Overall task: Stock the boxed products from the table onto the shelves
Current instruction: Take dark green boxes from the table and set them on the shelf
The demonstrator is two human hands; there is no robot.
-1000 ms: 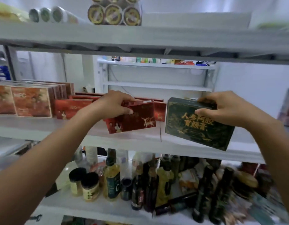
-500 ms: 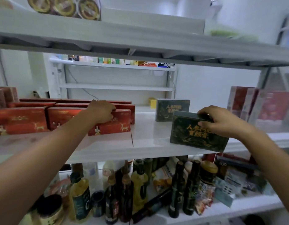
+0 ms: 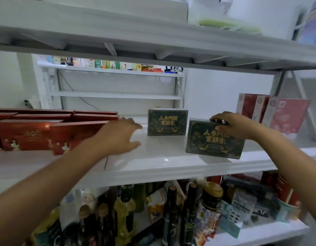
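A dark green box with gold lettering point(image 3: 203, 141) stands upright near the front of the white middle shelf point(image 3: 153, 166). My right hand point(image 3: 233, 126) grips its top right corner, fingers over the top and thumb on the front. A second green box point(image 3: 167, 122) stands further back on the same shelf. Red boxes point(image 3: 29, 134) lie in rows at the left. My left hand point(image 3: 121, 137) hovers with spread fingers just right of the nearest red box point(image 3: 77, 135) and holds nothing.
Pink and red boxes point(image 3: 281, 112) stand upright at the shelf's right end. The upper shelf point(image 3: 153, 32) hangs low overhead. Bottles and jars point(image 3: 171, 210) crowd the shelf below. Another shelving unit point(image 3: 114, 82) stands behind.
My left hand has let go of the red box, which now sits with the other red boxes, and has drawn away to the right. The green box has come down upright on the shelf.
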